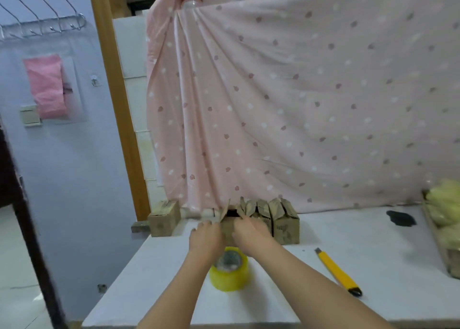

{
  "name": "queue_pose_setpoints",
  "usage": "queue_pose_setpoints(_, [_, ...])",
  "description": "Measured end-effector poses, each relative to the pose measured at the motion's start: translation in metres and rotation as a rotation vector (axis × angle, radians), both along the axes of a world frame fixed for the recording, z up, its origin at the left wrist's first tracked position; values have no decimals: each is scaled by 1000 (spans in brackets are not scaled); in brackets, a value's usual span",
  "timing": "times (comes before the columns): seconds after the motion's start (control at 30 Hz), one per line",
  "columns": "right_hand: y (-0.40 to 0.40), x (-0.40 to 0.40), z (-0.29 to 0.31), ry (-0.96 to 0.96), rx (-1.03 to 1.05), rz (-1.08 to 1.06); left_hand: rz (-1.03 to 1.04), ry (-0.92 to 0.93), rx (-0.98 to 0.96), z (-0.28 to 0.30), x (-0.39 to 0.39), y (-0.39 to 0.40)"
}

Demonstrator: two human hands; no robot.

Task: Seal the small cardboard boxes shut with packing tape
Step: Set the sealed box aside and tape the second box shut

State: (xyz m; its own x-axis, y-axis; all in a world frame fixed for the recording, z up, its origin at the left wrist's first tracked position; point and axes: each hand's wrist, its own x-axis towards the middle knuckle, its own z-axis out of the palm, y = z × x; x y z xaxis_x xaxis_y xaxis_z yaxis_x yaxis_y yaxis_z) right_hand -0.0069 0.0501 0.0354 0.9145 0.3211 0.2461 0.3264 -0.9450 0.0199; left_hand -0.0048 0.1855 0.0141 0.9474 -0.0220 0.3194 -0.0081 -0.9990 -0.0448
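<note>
Both hands are at the open box (227, 225), which stands near the back edge of the white worktop (154, 279), at the left end of a row of small cardboard boxes (278, 219). The flaps of the open box stand up and its dark inside shows between them. The left hand (205, 236) lies against its left side with the fingers curled round the edge. The right hand (251, 232) covers the box's front and right side, with the fingers reaching up towards the flaps; the picture is blurred here, so I cannot tell how firmly either hand grips.

The other boxes in the row touch one another, their top flaps up, right in front of the pink patterned cloth (298, 104) that hangs behind the worktop. One more box (163, 218) stands apart at the back left corner, its top closed.

The roll of yellow tape (229, 270) lies flat on the worktop just in front of the open box, partly under the left wrist. The yellow knife (337, 271) lies to the right of the roll, pointing slantwise towards the back. A small dark thing (400, 218) lies near the back right, and a tray of pale yellow stuff (445, 214) sits at the right edge.
</note>
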Motion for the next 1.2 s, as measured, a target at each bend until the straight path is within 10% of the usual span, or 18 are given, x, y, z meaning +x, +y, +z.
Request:
queue_pose_setpoints(0.4, [-149,-1,-32,84,76,-234,-186,92,3,-15,13,-134])
queue_pose_setpoints(0.9, [-152,78,-58,198,1052,-343,-188,105,-798,-47,77,-181])
queue_pose_setpoints(1.2, [-158,45,-60,29,1082,-262,-269,47,-1071,-43,52,-169])
